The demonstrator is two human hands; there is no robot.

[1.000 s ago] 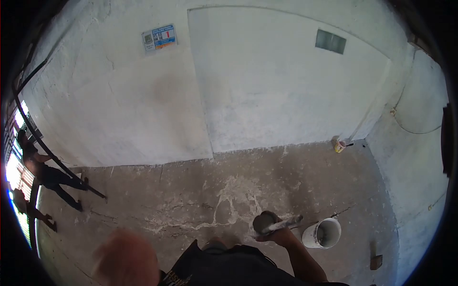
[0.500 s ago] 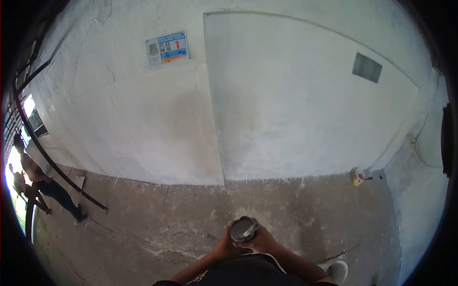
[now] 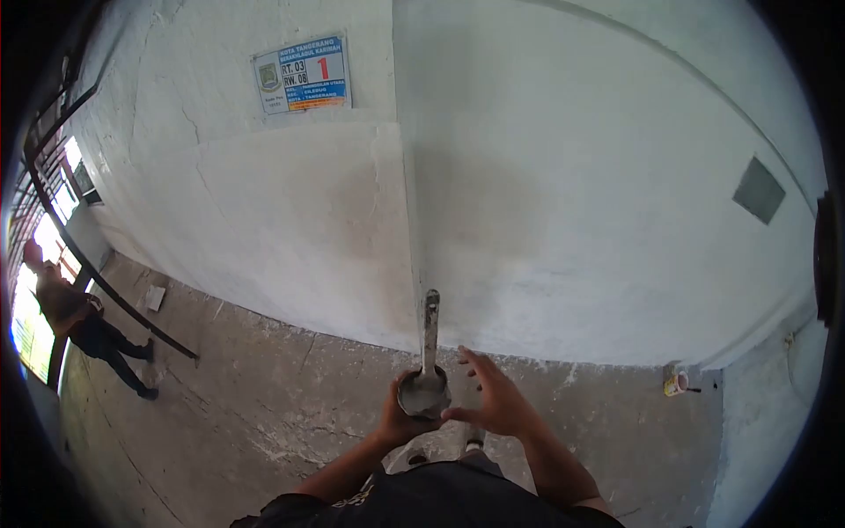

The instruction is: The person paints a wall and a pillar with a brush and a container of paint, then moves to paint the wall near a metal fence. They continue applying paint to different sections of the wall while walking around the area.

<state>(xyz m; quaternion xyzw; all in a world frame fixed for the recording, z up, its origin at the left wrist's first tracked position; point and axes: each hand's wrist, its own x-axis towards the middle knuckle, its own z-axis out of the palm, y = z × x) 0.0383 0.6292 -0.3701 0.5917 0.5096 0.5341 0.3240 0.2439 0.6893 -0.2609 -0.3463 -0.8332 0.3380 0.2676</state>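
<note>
Left hand: the left hand (image 3: 398,424) was closed around a small grey cup (image 3: 423,395), held in front of the body at chest level.
Right hand: the right hand (image 3: 495,403) was held open, fingers spread, just beside the cup; whether it touched the rim could not be told.
Tool: a grey-smeared handle (image 3: 429,327) was seen standing upright out of the cup.
Handling: the cup was judged rigid, light enough for one hand and possibly slick with paste; it was best gripped round the wall, the tool by its upper shaft.
Look: cup and tool were coated in dull grey.
Surroundings: a white wall (image 3: 563,220) bearing a blue sign (image 3: 302,73), a stained concrete floor (image 3: 264,396), and a person (image 3: 79,319) far left.
</note>
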